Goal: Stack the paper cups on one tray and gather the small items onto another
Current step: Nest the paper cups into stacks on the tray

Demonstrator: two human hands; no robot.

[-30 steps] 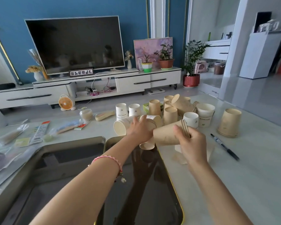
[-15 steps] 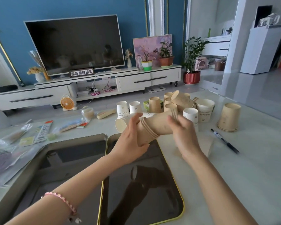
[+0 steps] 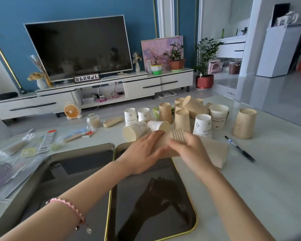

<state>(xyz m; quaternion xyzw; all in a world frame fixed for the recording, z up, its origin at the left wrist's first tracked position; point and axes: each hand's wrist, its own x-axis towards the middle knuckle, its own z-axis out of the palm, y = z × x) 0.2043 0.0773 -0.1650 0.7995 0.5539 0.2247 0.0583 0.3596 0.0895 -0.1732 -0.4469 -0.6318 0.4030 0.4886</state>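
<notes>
Both hands hold a nested stack of brown paper cups (image 3: 178, 136) over the far end of the gold-rimmed dark tray (image 3: 191, 202). My left hand (image 3: 144, 153) grips the stack's left side and my right hand (image 3: 189, 152) grips its right side below the rims. Loose white cups (image 3: 135, 132) lie tipped just behind the hands. More brown cups (image 3: 182, 120) and white cups (image 3: 202, 126) stand further back. A second, silver-rimmed tray (image 3: 80, 148) sits to the left.
A separate stack of brown cups (image 3: 244, 123) stands at the right, a black marker (image 3: 240, 148) lying near it. A brown paper piece (image 3: 217, 152) lies under my right hand. Packets and small items (image 3: 47, 141) lie at the left of the white table.
The stack of brown cups has come down from a raised, tilted hold to just above the tray's far end. Both hands moved down with it and closed in around it.
</notes>
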